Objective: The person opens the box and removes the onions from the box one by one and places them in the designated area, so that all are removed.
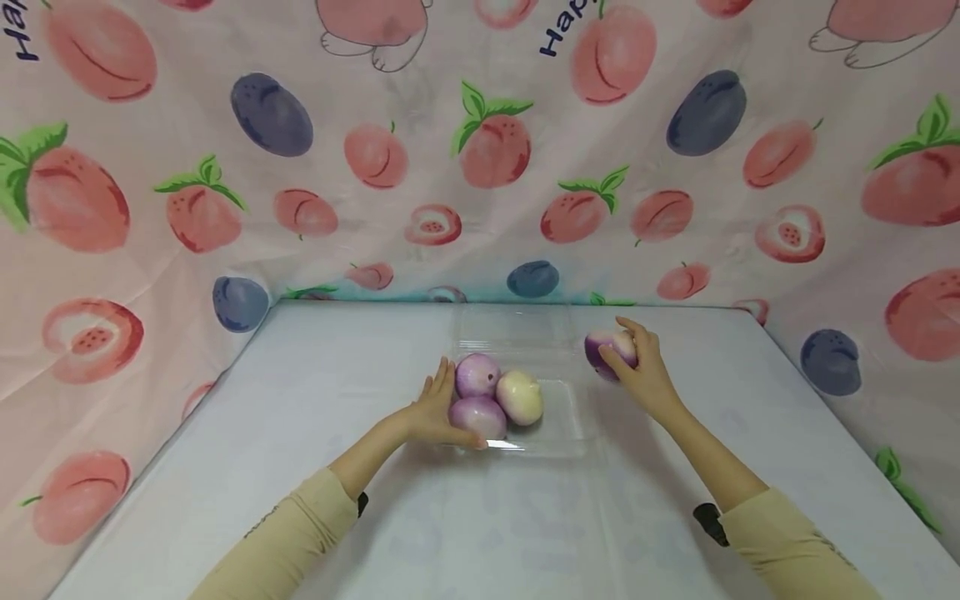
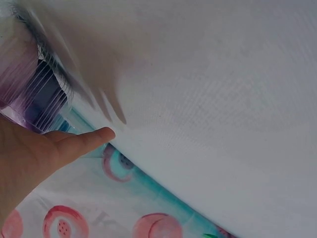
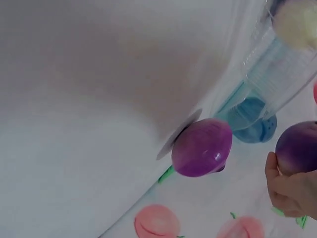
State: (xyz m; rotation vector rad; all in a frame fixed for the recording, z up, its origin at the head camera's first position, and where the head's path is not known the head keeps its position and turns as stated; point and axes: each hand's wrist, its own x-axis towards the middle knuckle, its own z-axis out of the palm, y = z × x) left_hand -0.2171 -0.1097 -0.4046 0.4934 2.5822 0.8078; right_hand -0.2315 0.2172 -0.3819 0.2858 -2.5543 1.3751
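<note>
Left hand (image 1: 433, 418) spreads wide at left edge of clear container (image 1: 562, 412), right hand (image 1: 643, 373) grips onion (image 1: 609, 340) beyond right edge; smooth skin could let it slip.

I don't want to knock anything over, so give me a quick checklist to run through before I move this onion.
1. Onion held: ok, your right hand grips the onion.
2. Lid open: ok, the clear lid lies folded back.
3. Box supported: ok, your left hand is at the left side of the box.
4. Room inside: ok, the right part is free beside three onions.
5. Onion above box: not ok, it's off to the right.
6. Grip firmness: cannot tell.
</note>
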